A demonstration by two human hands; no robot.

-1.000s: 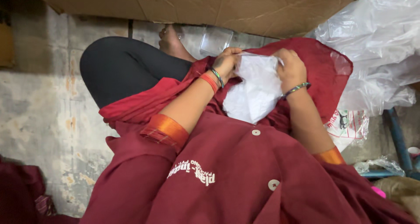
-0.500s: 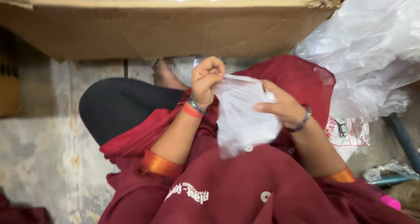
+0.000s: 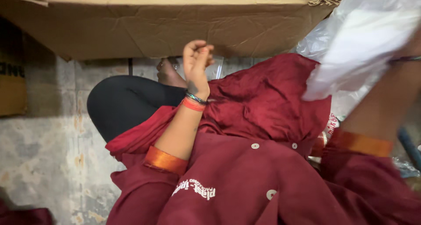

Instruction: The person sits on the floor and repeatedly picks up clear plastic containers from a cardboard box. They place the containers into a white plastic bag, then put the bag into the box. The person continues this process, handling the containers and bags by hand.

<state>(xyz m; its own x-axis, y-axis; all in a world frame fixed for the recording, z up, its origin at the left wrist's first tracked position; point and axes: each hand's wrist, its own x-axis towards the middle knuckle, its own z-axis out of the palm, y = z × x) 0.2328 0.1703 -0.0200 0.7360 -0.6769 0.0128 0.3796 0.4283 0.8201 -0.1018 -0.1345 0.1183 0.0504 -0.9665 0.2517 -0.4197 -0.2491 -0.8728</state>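
Head view: Half a second ago both hands were close together in the middle of the frame, pulling at the white plastic bag (image 3: 359, 54). Now they are well apart. The bag has gone up to the upper right of the frame and looks blurry. The right hand (image 3: 414, 43) is at the far right edge, mostly cut off and blurry, so I cannot tell how its grip is set, but the bag is right against it. The right arm crosses the right side of the frame.

The left hand (image 3: 196, 60) is in the upper middle, just under the edge of the big cardboard box (image 3: 166, 25). Its fingers (image 3: 199, 47) are curled in and pinched together, and its grip holds nothing I can see. The bag is far off to its right. Bangles (image 3: 194, 101) sit on the left wrist.

Below lies the dark red dress (image 3: 263, 119) over the lap, with a black-clad knee (image 3: 123, 100) at the left and the grey floor (image 3: 44, 163) beyond.
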